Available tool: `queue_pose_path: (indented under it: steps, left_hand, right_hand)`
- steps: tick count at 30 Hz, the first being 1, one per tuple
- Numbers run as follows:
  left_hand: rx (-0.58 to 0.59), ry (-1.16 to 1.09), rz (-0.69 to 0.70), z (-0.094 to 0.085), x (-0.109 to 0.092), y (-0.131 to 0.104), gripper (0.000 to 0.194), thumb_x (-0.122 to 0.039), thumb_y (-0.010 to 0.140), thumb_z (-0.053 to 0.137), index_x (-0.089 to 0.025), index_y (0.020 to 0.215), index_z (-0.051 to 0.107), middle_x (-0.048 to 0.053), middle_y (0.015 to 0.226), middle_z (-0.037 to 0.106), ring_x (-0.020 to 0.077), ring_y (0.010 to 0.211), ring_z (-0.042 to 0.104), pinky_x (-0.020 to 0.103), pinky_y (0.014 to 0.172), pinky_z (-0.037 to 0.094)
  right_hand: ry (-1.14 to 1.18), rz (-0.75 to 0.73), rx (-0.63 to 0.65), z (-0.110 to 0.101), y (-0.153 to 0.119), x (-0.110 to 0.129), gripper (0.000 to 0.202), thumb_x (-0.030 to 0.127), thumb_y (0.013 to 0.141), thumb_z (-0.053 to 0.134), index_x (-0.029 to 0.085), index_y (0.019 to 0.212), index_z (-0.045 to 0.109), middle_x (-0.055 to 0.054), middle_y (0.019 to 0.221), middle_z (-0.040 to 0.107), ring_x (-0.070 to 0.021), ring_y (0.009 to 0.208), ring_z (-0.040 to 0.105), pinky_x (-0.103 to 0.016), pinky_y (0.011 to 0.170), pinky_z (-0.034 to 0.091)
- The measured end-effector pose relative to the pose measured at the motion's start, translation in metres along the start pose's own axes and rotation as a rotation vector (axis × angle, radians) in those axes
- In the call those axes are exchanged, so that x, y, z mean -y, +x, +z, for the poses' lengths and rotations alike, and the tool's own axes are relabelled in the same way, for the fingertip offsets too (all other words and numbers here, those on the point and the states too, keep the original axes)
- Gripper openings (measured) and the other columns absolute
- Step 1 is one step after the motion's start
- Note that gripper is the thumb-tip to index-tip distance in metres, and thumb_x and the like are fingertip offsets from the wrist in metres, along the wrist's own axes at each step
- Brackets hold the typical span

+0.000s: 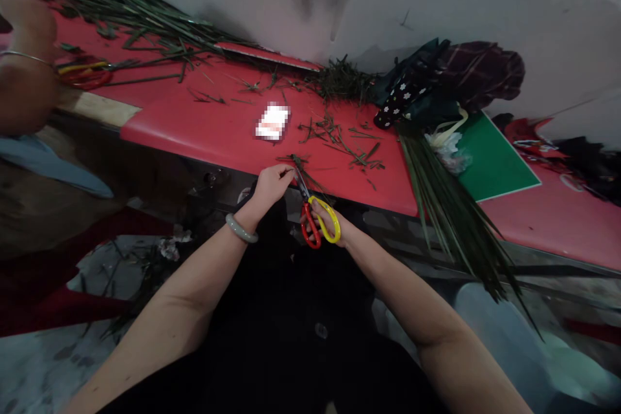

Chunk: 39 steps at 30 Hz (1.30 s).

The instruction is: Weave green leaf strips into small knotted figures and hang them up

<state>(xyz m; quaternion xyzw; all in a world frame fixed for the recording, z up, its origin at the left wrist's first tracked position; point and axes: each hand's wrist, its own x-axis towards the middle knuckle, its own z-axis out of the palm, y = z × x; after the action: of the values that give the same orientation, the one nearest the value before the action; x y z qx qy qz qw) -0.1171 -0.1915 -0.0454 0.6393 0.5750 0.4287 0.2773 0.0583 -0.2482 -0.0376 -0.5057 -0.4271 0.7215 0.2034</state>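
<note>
Near the front edge of the red tabletop (218, 126), my left hand (272, 189) pinches a small piece of green leaf (297, 160), much of it hidden by the fingers. My right hand (324, 217) holds scissors (311, 222) with one red and one yellow handle loop. The scissor blades point up and left, close beside my left fingertips. Cut leaf scraps (339, 136) lie scattered on the table beyond my hands. A bright blurred rectangle (273, 121) sits just past my left hand.
Long leaves (451, 207) hang over the front edge at right, beside a green board (499, 162) and dark folded cloth (490, 71). Leaf stems (145, 13) are piled at back left. Another person's arm (24, 71) is at far left, near other scissors (85, 73).
</note>
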Motion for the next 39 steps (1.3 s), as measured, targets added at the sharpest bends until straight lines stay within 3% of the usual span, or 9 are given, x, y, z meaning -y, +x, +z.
queue_pose_path:
  steps: [4, 10, 21, 28, 32, 39]
  left_hand:
    - [-0.007, 0.004, -0.015, -0.003, -0.002, -0.001, 0.028, -0.035, 0.078, 0.047, -0.017, 0.084, 0.067, 0.003, 0.078, 0.068, 0.0159, 0.073, 0.060, 0.026, 0.070, 0.044]
    - [-0.018, -0.005, -0.030, -0.005, -0.004, -0.003, 0.028, -0.035, 0.077, 0.047, -0.016, 0.084, 0.068, 0.003, 0.079, 0.068, 0.0160, 0.075, 0.060, 0.026, 0.072, 0.043]
    - [-0.025, -0.040, -0.057, -0.009, -0.011, -0.001, 0.027, -0.033, 0.076, 0.049, -0.015, 0.083, 0.067, 0.003, 0.075, 0.068, 0.0153, 0.071, 0.059, 0.026, 0.067, 0.043]
    - [-0.014, -0.086, -0.056, -0.005, -0.010, 0.008, 0.026, -0.032, 0.076, 0.049, -0.016, 0.084, 0.068, 0.004, 0.082, 0.069, 0.0162, 0.076, 0.060, 0.027, 0.071, 0.044]
    - [-0.028, -0.083, -0.068, -0.002, -0.007, 0.012, 0.026, -0.034, 0.075, 0.050, -0.016, 0.082, 0.068, 0.003, 0.075, 0.068, 0.0153, 0.071, 0.059, 0.027, 0.069, 0.044]
    - [-0.004, -0.235, -0.081, 0.003, 0.001, 0.017, 0.025, -0.034, 0.072, 0.053, -0.015, 0.080, 0.067, 0.003, 0.072, 0.066, 0.0129, 0.067, 0.056, 0.025, 0.064, 0.044]
  right_hand:
    - [-0.016, 0.000, -0.050, 0.000, 0.003, 0.007, 0.050, 0.064, 0.076, 0.039, 0.016, 0.073, 0.055, -0.002, 0.056, 0.055, -0.0085, 0.046, 0.050, -0.020, 0.040, 0.047]
    - [-0.024, -0.053, -0.112, -0.004, 0.005, 0.009, 0.049, 0.065, 0.071, 0.047, 0.017, 0.073, 0.052, 0.000, 0.057, 0.055, -0.0069, 0.041, 0.047, -0.019, 0.035, 0.042]
    - [-0.080, -0.092, -0.139, -0.008, 0.005, 0.012, 0.053, 0.070, 0.067, 0.046, 0.017, 0.068, 0.050, 0.003, 0.044, 0.047, -0.0063, 0.034, 0.043, -0.018, 0.032, 0.037]
    - [-0.058, -0.055, -0.022, -0.013, -0.011, 0.003, 0.049, 0.066, 0.069, 0.049, 0.018, 0.080, 0.051, 0.002, 0.058, 0.055, -0.0060, 0.041, 0.048, -0.017, 0.035, 0.041]
    - [-0.019, -0.036, 0.007, -0.016, -0.022, -0.002, 0.048, 0.063, 0.068, 0.053, 0.018, 0.083, 0.050, 0.000, 0.070, 0.059, -0.0060, 0.046, 0.051, -0.017, 0.037, 0.044]
    - [-0.014, -0.056, 0.034, -0.016, -0.025, 0.000, 0.050, 0.065, 0.065, 0.053, 0.019, 0.083, 0.049, 0.000, 0.070, 0.058, -0.0062, 0.045, 0.050, -0.017, 0.036, 0.044]
